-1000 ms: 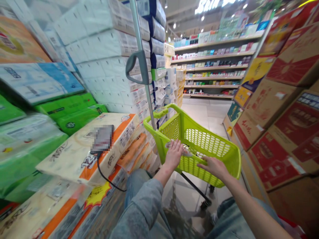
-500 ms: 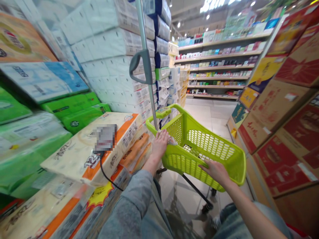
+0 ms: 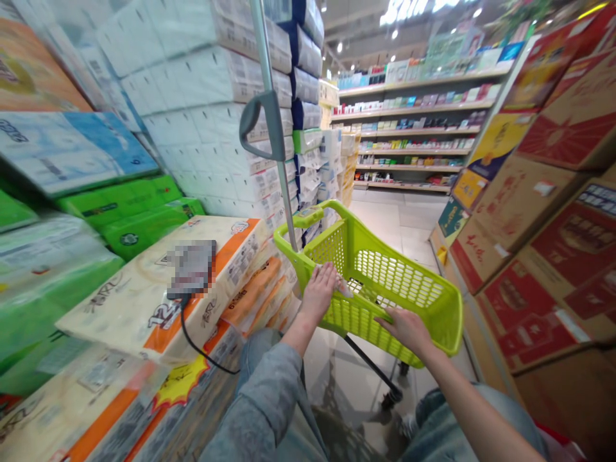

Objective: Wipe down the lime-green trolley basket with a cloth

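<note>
A lime-green shopping cart (image 3: 385,321) with a perforated basket stands in front of me on dark metal legs. My left hand (image 3: 320,287) lies on the near side rim, close to the handle end. Under its fingers is a crumpled pale wipe (image 3: 343,288), pressed against the rim, its end sticking out toward the basket. Farther along the same rim, my right hand (image 3: 408,330) is closed over the edge, thumb and fingers gripping it. A grey pole with a loop handle (image 3: 269,125) rises by the cart's handle.
Bagged tissue packs (image 3: 192,154) are stacked high on the left. A pixelated device (image 3: 192,266) with a black cable lies on a tissue pack (image 3: 120,301) beside me. Red and brown cartons (image 3: 534,256) line the right. Stocked shelves (image 3: 414,131) stand beyond the tiled floor.
My left hand has slid with the wipe along the rim, away from the handle corner and toward my right hand. My right hand keeps its grip. The view has shifted slightly.
</note>
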